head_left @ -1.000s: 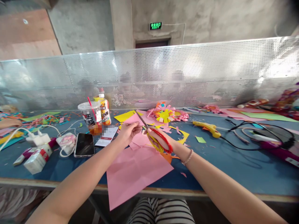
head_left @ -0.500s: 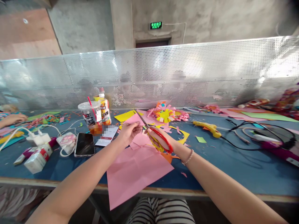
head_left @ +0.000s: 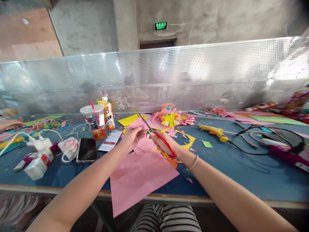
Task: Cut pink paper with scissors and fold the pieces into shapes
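While left hand point(head_left: 133, 137) grips smooth pink paper point(head_left: 138, 123), right hand point(head_left: 164, 141) clasps red-handled metal scissors point(head_left: 171, 149).

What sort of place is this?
Probably a shared craft workspace in an unfinished or industrial building: paper scraps cover the blue table, a yellow glue gun lies there, and bare concrete walls stand behind.

This looks like a craft workshop set up in a bare concrete room, with a rough grey wall point(head_left: 207, 22) and a lit green exit sign point(head_left: 160, 26) over a doorway. Along a perforated metal screen point(head_left: 154, 77) runs a long blue tabletop point(head_left: 231, 174), strewn with coloured paper scraps point(head_left: 51, 123), paper flowers point(head_left: 170, 119) and a yellow glue gun point(head_left: 216, 132), with another person's hand point(head_left: 11, 124) at its left end.
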A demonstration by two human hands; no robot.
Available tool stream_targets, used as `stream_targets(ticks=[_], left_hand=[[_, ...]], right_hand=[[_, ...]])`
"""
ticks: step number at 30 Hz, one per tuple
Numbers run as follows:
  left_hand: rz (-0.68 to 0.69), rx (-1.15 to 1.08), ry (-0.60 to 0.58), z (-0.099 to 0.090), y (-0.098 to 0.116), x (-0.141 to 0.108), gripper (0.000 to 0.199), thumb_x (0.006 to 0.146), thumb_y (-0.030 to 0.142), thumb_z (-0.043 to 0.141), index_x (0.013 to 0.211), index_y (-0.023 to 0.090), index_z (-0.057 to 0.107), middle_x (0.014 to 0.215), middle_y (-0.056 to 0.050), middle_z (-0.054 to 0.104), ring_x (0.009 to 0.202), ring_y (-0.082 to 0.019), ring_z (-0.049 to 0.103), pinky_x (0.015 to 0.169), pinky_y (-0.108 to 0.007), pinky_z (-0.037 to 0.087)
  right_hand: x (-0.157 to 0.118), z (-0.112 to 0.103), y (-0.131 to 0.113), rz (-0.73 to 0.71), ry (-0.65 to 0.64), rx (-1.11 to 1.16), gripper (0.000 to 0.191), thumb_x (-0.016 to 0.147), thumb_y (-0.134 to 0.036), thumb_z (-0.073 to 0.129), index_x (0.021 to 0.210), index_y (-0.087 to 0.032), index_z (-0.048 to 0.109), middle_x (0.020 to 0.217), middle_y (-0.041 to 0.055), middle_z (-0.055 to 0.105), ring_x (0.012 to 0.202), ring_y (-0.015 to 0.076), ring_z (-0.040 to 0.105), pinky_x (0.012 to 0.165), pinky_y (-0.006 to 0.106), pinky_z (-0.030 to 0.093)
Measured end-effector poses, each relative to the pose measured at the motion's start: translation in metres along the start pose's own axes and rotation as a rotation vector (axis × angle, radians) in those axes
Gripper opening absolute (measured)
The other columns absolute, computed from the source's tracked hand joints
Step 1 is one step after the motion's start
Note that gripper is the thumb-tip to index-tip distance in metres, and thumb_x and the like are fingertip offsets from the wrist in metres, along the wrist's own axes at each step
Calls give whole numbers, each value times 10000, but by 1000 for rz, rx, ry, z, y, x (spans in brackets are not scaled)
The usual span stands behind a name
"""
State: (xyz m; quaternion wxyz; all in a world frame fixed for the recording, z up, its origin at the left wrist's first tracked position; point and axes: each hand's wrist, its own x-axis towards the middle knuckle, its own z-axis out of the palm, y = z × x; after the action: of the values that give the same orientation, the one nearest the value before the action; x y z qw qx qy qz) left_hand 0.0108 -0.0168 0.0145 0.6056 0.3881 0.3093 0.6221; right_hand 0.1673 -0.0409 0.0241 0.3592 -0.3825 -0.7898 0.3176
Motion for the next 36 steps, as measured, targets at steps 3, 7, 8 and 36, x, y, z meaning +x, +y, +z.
stream_targets(ticks=[3, 7, 8, 36], left_hand=[[4, -7, -3, 0, 0, 0, 55, 644, 145, 627, 658, 94, 639, 581, -48, 646, 526, -84, 594, 560, -184, 491], [-2, -17, -6, 0, 0, 0, 57, 650, 145, 623, 660, 92, 642, 582, -45, 646, 526, -80, 594, 550, -175, 489], [-4, -20, -6, 0, 0, 0, 58, 650, 145, 623, 661, 92, 642, 583, -44, 645, 528, -79, 594, 549, -173, 488], [-57, 78, -121, -1, -4, -2, 90, 640, 176, 636, 692, 102, 640, 606, -49, 659, 563, -100, 608, 612, -216, 489]], right_hand=[[-1, 1, -6, -21, 81, -170, 310, 804, -411, 348, 627, -169, 429, 547, -24, 434, 472, 74, 349, 440, 218, 276], [-3, 2, -12, -32, 72, -179, 294, 817, -362, 337, 620, -164, 427, 510, -26, 404, 465, 77, 333, 446, 227, 279], [-3, 2, -12, -31, 61, -155, 293, 819, -366, 336, 625, -165, 425, 499, -28, 396, 454, 76, 330, 436, 226, 276], [5, 9, 5, -22, 111, 6, 318, 773, -458, 409, 607, -187, 391, 460, -52, 384, 404, 66, 315, 397, 209, 274]])
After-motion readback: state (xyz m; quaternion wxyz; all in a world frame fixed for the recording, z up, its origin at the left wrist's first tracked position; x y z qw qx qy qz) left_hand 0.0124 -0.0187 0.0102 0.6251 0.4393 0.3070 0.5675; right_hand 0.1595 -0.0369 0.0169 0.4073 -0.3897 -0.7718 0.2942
